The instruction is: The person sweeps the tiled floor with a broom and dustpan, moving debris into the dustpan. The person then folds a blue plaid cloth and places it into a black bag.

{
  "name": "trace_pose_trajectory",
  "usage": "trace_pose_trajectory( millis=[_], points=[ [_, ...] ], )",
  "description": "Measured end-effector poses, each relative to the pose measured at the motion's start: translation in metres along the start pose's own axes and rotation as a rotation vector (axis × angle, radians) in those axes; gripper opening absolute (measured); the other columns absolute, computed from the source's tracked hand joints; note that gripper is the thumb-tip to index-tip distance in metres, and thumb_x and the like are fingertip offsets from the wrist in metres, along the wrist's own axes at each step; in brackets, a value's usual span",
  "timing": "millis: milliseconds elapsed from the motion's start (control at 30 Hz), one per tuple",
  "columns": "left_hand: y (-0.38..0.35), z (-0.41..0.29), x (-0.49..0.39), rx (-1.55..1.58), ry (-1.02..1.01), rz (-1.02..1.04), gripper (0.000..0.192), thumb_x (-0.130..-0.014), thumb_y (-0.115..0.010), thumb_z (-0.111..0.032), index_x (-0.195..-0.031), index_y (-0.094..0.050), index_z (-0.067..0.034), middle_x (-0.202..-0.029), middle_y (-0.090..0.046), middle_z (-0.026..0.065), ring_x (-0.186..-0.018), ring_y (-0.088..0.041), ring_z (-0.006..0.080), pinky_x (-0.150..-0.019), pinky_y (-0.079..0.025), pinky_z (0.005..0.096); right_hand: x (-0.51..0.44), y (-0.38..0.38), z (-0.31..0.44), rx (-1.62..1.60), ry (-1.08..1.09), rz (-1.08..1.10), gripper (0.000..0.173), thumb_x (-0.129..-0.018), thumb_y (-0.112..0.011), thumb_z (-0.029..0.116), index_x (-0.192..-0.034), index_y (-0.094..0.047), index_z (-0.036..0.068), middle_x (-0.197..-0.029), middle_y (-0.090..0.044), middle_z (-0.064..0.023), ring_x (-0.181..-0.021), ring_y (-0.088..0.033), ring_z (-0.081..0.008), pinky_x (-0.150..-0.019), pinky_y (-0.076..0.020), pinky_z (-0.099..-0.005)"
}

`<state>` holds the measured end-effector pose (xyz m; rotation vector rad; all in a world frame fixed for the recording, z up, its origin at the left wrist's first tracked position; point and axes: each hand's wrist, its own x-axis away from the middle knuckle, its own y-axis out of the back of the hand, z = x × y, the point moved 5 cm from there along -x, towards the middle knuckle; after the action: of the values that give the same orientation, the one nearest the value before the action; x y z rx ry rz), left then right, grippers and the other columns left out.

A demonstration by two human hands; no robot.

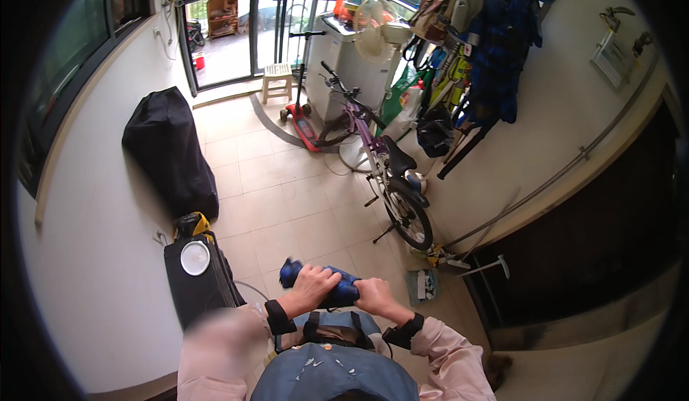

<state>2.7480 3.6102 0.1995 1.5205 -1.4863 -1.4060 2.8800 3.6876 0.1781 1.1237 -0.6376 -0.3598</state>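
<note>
Both of my hands are gripping a dark blue fabric bundle (pixel 343 294), rolled or folded, in front of my body. My left hand (pixel 315 287) wraps over its left-middle part, and a loose end pokes out beyond the fingers. At the bundle's right end my right hand (pixel 378 296) is closed on the cloth. What exactly the bundle is cannot be told. Just beneath it sits a blue-grey bag (pixel 367 323) with black straps, partly hidden by my arms. A blue-grey apron (pixel 331 371) with pale smears covers my front.
To the left stand a black box-like case (pixel 188 301) with a round white lid (pixel 195 257) and a tall black-covered object (pixel 167 148). A purple-and-white bicycle (pixel 377 153), a red scooter (pixel 302 126) and a hammer (pixel 498 267) are ahead and right. Bags (pixel 447 13) hang on the wall.
</note>
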Motion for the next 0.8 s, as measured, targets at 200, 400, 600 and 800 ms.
trace_pose_trajectory(
  millis=[200, 400, 600, 800],
  points=[
    [-0.01, 0.014, -0.002, -0.022, 0.101, 0.156, 0.017, -0.069, -0.063, -0.012, -0.084, -0.055, -0.009, -0.07, -0.06, 0.0095, -0.067, -0.061, 0.0283, -0.06, -0.045, 0.0385, -0.009, 0.012, 0.007, 0.001, 0.175, -0.166, 0.023, -0.063, -0.069, 0.021, -0.076, -0.056, 0.007, -0.074, -0.062, -0.013, -0.072, -0.062, -0.0314, -0.064, -0.0462, -0.043],
    [-0.008, 0.021, 0.0, 0.257, 0.216, 0.23, 0.029, -0.066, -0.068, -0.022, -0.09, -0.059, -0.011, -0.074, -0.063, 0.0104, -0.071, -0.061, 0.0328, -0.067, -0.048, 0.0424, -0.008, 0.02, 0.018, 0.243, 0.193, -0.292, 0.017, -0.067, -0.065, 0.014, -0.075, -0.053, 0.004, -0.07, -0.061, -0.01, -0.068, -0.062, -0.0274, -0.062, -0.0463, -0.0407],
    [-0.002, 0.013, -0.002, 0.011, 0.113, 0.093, 0.013, -0.069, -0.063, -0.014, -0.078, -0.057, -0.008, -0.069, -0.062, 0.0122, -0.068, -0.062, 0.0311, -0.063, -0.048, 0.0431, -0.012, 0.004, 0.006, -0.359, -0.057, 0.389, 0.038, -0.058, -0.077, 0.026, -0.076, -0.054, 0.003, -0.065, -0.059, -0.01, -0.066, -0.062, -0.0271, -0.061, -0.0475, -0.0386],
    [-0.014, 0.025, -0.002, 0.292, 0.296, 0.375, 0.026, -0.064, -0.064, -0.026, -0.086, -0.062, -0.012, -0.066, -0.062, 0.0124, -0.062, -0.06, 0.0347, -0.056, -0.047, 0.0447, 0.0, 0.027, 0.039, 0.413, 0.403, -0.501, 0.033, -0.062, -0.074, 0.02, -0.082, -0.052, 0.007, -0.065, -0.05, -0.0082, -0.059, -0.055, -0.025, -0.057, -0.0383, -0.0347]
  ],
)
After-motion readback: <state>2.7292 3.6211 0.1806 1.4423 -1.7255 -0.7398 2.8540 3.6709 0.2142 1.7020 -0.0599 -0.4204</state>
